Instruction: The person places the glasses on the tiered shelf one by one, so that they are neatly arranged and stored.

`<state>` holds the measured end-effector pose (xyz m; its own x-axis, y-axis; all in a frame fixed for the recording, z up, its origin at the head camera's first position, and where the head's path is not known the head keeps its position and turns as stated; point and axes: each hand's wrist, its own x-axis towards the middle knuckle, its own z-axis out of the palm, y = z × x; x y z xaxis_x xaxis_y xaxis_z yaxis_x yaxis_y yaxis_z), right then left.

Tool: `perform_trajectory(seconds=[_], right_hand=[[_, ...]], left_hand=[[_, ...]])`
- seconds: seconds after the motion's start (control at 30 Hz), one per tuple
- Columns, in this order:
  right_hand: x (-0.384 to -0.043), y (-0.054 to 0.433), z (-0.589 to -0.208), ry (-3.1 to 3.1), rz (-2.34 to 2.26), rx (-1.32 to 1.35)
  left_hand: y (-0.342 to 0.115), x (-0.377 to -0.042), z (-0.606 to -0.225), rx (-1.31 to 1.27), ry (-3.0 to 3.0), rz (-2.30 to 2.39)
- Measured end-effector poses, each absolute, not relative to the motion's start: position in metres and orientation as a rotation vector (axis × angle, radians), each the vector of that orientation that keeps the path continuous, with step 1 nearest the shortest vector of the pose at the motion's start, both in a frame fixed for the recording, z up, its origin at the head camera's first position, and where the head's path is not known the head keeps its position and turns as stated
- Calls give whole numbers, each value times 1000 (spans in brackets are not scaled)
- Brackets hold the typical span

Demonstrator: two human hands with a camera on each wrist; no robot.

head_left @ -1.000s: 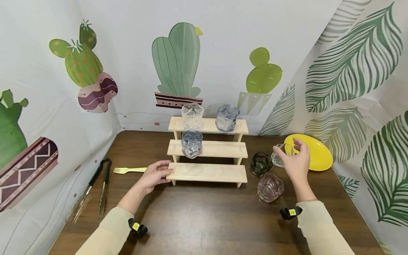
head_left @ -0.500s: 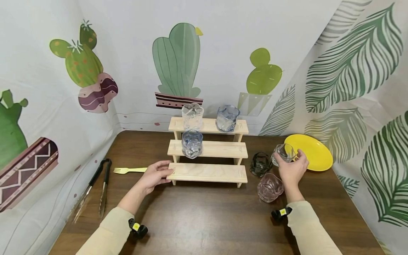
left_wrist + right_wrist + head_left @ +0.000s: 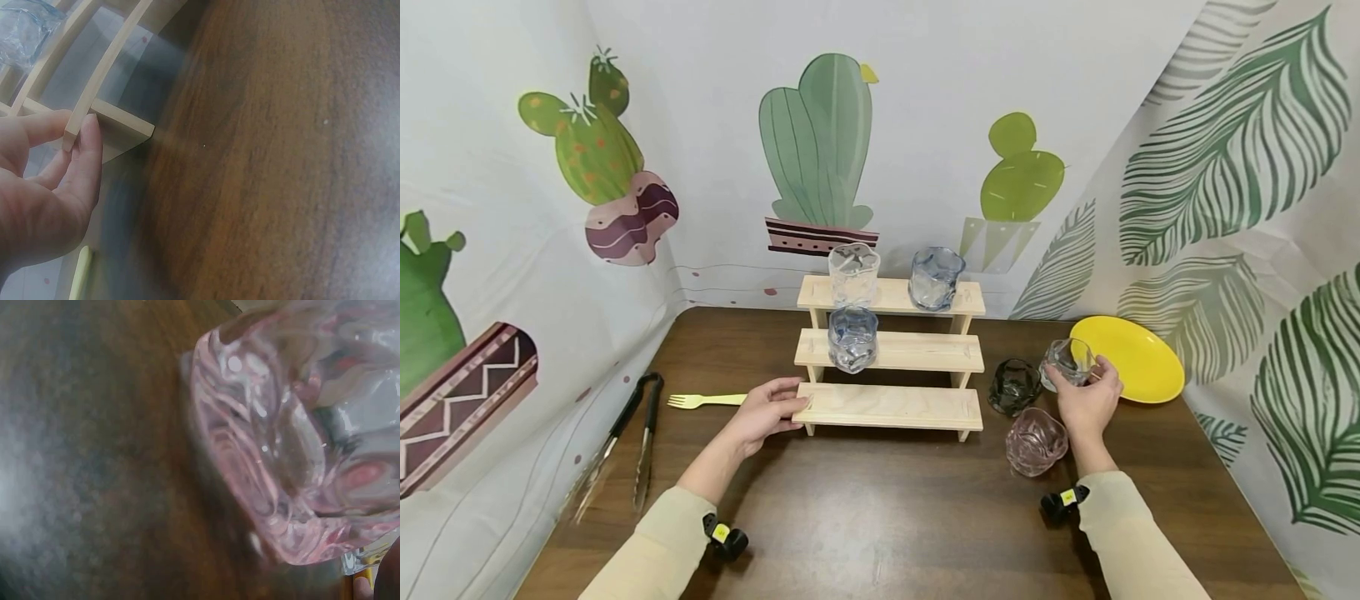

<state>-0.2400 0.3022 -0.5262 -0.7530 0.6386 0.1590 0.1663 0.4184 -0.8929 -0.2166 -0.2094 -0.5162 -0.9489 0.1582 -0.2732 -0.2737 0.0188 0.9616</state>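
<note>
My left hand (image 3: 767, 412) pinches the left end of the lowest step of a three-tier wooden display stand (image 3: 887, 406). In the left wrist view, thumb and fingers lie on either side of that board's end (image 3: 84, 119). Over to the right, my right hand (image 3: 1088, 408) grips a clear glass (image 3: 1066, 358), thumb on its near left side and fingers on its right. A dark grey glass (image 3: 1015, 387) stands just left of it. Nearer to me is a pink glass (image 3: 1036, 443), which fills much of the right wrist view and mostly hides the right hand there.
On the top tier are a clear glass (image 3: 853, 275) and a blue glass (image 3: 936, 279); another blue glass (image 3: 852, 337) sits on the middle tier's left. A yellow plate (image 3: 1138, 358) lies behind the right hand. Tongs (image 3: 643, 442) and a yellow-green fork (image 3: 700, 401) lie at left.
My right hand has come down and slightly left, and its fingers have closed around the clear glass. The left hand keeps its hold on the stand.
</note>
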Motion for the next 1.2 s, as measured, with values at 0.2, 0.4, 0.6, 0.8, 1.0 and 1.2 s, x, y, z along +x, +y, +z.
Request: perform_trajectory(seconds=[0.2,0.4,0.6,0.8,1.0,1.2], right_hand=[[-243,304,-532,-2182,1311,-686],[-247,306,-540,-2180,1294,-673],[-251,307,-543,-2167,1281,-675],[-251,308,-543,-2159,1262,-700],[-248,311,-544,-2175,1264,-704],[-244,313,-540,-2194,1258,-671]], left_hand=[[-209,-216,-515,-118,2000,2006],[-209,-216,-515,-122,2003,2006],[-209,-216,-515,-128,2000,2005],[-209,-216,-514,-138,1995,2010],[-209,-216,-514,-140,1993,2011],[-209,-216,-514,-145,1997,2010]])
